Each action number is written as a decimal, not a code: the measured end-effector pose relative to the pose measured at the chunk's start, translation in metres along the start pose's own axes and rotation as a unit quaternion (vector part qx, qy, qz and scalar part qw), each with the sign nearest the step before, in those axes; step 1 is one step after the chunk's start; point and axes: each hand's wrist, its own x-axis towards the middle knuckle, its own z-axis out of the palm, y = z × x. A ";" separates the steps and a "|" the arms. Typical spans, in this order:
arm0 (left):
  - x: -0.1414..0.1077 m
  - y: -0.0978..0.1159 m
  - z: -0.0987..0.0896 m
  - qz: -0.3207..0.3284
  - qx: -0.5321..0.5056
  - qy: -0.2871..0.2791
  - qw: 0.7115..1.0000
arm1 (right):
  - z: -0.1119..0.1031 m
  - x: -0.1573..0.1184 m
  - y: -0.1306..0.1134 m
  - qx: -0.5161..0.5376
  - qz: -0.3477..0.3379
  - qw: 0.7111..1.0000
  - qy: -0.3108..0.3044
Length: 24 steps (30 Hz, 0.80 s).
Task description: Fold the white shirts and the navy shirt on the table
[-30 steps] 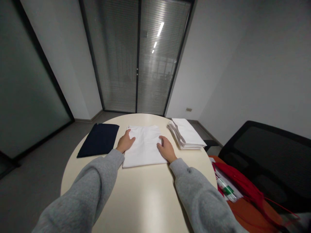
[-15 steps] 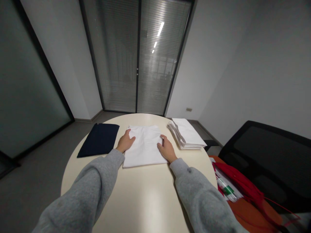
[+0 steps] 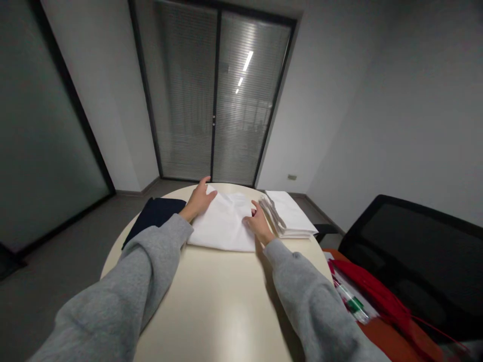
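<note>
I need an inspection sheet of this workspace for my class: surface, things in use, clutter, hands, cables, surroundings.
Surface: pale tabletop, curved edge.
Things in use: rumpled white cloth in the middle; dark folded cloth to its left, folded white stack to its right.
Clutter: red item and shiny packet with a green patch, on an orange surface.
Hands: left hand at the cloth's left side, right hand at its right; grips unclear.
Cables: nothing seen but a thin red cord at right.
Surroundings: black mesh chair, glass panels with blinds, pale walls.
</note>
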 end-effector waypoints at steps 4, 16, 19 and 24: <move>-0.021 0.064 -0.027 0.084 -0.037 -0.030 0.995 | -0.012 -0.011 -0.043 0.226 -0.003 0.974 -0.021; -0.219 0.056 -0.070 -0.064 -0.327 -0.211 0.919 | -0.064 -0.160 -0.048 0.262 0.063 0.957 -0.107; -0.230 0.040 -0.074 -0.068 -0.333 -0.291 0.894 | -0.070 -0.189 -0.023 0.174 0.037 0.968 -0.176; -0.204 0.029 -0.066 -0.003 -0.046 -0.339 0.940 | -0.078 -0.220 -0.020 0.024 0.039 0.943 -0.330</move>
